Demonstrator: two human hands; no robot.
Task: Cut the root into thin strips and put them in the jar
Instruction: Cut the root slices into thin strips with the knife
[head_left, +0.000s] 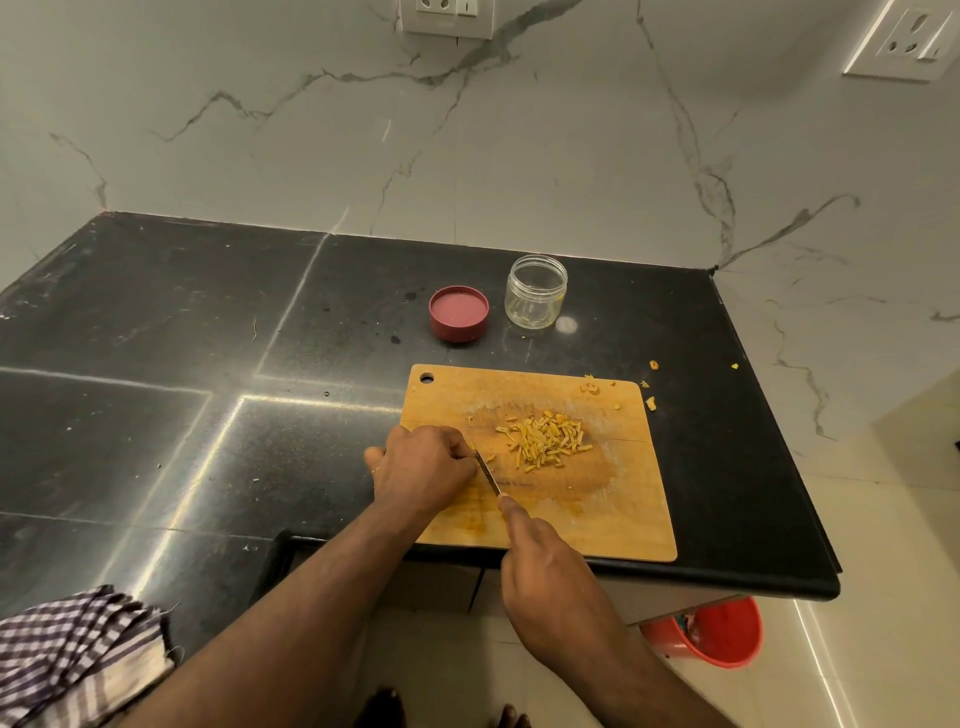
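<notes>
On the board (597, 519), the left hand (421, 467) curls over a root piece mostly hidden beneath it, while the right hand (545, 566) grips the knife (488, 474), blade touching those fingers. Cut strips (545, 441) lie at the left hand's 3 o'clock; the open jar (536, 292) stands on the bench (182, 364) at the board's 12 o'clock, lid (458, 314) beside it. No writing is legible.

strips (544, 440) yellow | lid (459, 313) red | cloth (78, 649) checked | counter (156, 364) black

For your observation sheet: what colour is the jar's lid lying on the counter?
Dark red lid, seen in the head view.
</notes>
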